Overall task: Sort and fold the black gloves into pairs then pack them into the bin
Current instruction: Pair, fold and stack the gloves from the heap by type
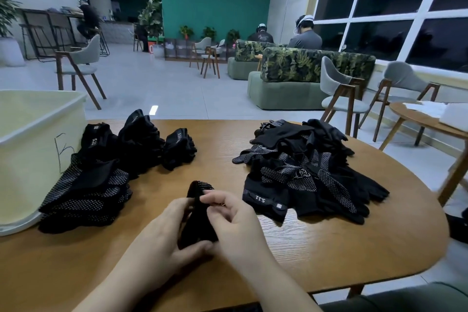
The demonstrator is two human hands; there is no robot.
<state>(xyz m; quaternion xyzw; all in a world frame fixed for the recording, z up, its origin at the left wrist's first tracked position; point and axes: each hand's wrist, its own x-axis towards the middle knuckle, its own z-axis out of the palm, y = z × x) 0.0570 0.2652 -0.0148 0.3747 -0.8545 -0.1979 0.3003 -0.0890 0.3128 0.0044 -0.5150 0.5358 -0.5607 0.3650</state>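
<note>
While the bin point(38, 134) waits at the left edge of the frame, pale and marked with a hand-drawn letter, folded gloves point(101, 175) lie against its wall in the middle left, and more folded bundles sit a little further right. I judge these as the finished pairs, not yet packed.

At the lower centre of the frame, the left hand point(162, 233) cups a folded black glove point(197, 220) from its left side, thumb pressed under the lower end. The right hand point(233, 220) pinches the upper edge of the same glove between thumb and fingertips. The glove stands nearly upright on the wooden table point(304, 248).

To do this step well, I think the two hands should keep the edges even and press the fold flat before letting go, because the fabric looks soft and may open again.

At the right of centre, the unsorted pile point(309, 167) lies loose, well apart from the hands, with dotted palms and plain backs mixed.
</note>
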